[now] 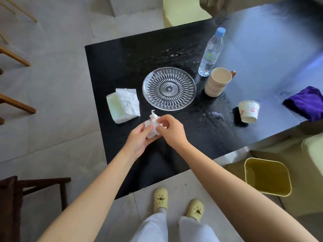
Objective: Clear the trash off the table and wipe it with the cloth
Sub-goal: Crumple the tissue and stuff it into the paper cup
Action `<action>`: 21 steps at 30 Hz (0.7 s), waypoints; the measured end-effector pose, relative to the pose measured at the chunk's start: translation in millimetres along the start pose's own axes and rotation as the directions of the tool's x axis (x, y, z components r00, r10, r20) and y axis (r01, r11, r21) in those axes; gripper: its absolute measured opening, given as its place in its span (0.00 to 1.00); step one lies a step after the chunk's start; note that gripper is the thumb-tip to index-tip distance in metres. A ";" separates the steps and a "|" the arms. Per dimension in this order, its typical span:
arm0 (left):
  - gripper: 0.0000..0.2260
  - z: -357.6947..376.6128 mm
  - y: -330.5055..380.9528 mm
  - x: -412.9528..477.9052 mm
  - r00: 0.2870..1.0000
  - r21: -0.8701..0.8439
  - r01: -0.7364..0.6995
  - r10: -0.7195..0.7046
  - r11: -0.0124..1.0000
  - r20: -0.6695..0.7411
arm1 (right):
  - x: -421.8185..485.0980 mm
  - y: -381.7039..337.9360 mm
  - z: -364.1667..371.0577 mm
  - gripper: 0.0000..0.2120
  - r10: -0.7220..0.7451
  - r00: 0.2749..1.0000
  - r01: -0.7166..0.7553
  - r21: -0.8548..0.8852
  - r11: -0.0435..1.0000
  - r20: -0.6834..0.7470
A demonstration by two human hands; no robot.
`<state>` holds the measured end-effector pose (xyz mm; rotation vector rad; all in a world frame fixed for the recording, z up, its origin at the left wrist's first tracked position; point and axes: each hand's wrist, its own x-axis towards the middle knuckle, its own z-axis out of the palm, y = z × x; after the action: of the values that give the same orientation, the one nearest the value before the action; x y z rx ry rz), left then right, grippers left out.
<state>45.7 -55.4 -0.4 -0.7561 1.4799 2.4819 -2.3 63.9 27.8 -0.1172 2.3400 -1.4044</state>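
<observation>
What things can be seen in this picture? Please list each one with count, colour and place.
table: 1, black, centre
plate: 1, clear glass, table middle
bottle: 1, clear with blue cap, behind mug
mug: 1, cream, right of plate
paper cup: 1, white, tipped over, table right
cloth: 1, purple, table right edge
tissue pack: 1, white, table left
crumpled tissue: 1, white, in both hands
bin: 1, yellow, floor right
chairs: wooden, left
slippers: 2, yellow, floor
left hand, right hand: holding tissue
</observation>
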 end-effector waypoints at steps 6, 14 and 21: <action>0.10 67.4 21.5 20.3 0.998 0.118 -0.016 0.009 0.993 0.060 | 10.2 -6.6 -63.4 0.07 -0.019 0.995 0.016 -0.029 0.999 -0.099; 0.11 176.5 21.7 50.3 0.994 0.148 -0.048 0.033 0.988 0.100 | 20.4 9.2 -175.0 0.07 -0.038 0.961 0.033 -0.020 0.999 -0.273; 0.13 239.4 6.2 69.2 0.998 0.171 -0.067 0.067 0.983 0.005 | 49.0 92.4 -280.0 0.25 0.309 0.827 -0.457 -0.241 0.856 -0.469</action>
<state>-97.9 138.3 62.2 -0.6863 1.7186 2.3613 -142.1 327.2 48.4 0.5961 2.7282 -0.8653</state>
